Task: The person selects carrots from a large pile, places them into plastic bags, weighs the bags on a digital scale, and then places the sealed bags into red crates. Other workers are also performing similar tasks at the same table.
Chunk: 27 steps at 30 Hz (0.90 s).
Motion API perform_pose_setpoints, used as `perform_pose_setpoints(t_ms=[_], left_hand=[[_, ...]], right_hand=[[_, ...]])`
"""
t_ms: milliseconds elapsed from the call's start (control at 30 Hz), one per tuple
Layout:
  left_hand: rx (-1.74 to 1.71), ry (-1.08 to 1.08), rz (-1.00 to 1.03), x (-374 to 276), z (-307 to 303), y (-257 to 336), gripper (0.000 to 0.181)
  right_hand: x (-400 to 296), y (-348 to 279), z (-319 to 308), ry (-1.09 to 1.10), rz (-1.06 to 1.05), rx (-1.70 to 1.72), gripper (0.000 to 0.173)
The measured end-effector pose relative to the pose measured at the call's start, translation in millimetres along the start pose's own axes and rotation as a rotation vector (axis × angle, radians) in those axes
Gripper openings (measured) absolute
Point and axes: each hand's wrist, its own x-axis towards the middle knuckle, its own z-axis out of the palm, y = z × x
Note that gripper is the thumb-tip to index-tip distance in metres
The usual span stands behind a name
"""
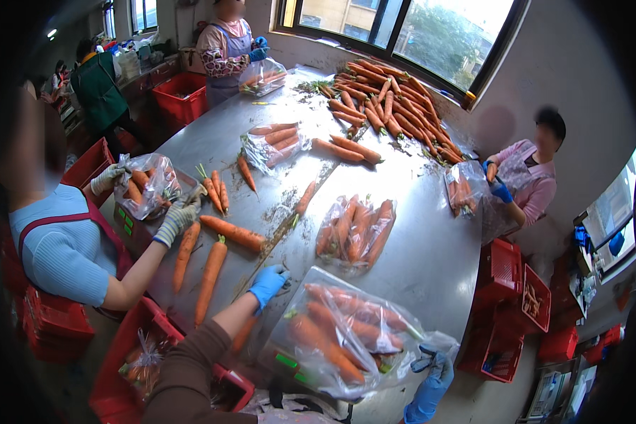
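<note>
A clear plastic bag of carrots [328, 339] lies on a digital scale [312, 281] with green displays, right in front of me. My right hand [432, 379], in a blue glove, pinches the bag's gathered end at the scale's right side. Over the steel table [434, 281], my left hand [269, 286] is in a blue glove with soiled fingertips, left of the scale. Its fingers are loosely bent and nothing shows in them. Beneath that forearm a loose carrot [243, 335] is partly hidden. Two long carrots lie left of it, one being a carrot with a green stub [211, 275].
Another bag of carrots [356, 233] lies beyond the scale. Farther off are an open bag [275, 143] and a large carrot heap [392, 100]. At left, a co-worker's gloved hands [183, 212] hold a bag over another scale. A red crate [138, 318] stands below the table edge.
</note>
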Motion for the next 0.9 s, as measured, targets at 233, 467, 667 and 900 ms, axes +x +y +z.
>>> perform_pose_setpoints(t_ms=[233, 467, 667, 900], left_hand=[[0.729, 0.48, 0.394, 163, 27, 20, 0.019], [1.145, 0.566, 0.212, 283, 48, 16, 0.052], [0.757, 0.519, 0.024, 254, 33, 16, 0.038], [-0.592, -0.22, -0.422, 93, -23, 11, 0.04]], right_hand=[[40, -60, 51, 0.053, 0.253, -0.122, 0.031], [37, 29, 13, 0.17, 0.27, -0.06, 0.03], [33, 3, 9, 0.078, 0.125, -0.316, 0.026], [-4, -24, -2, 0.014, 0.206, -0.199, 0.029]])
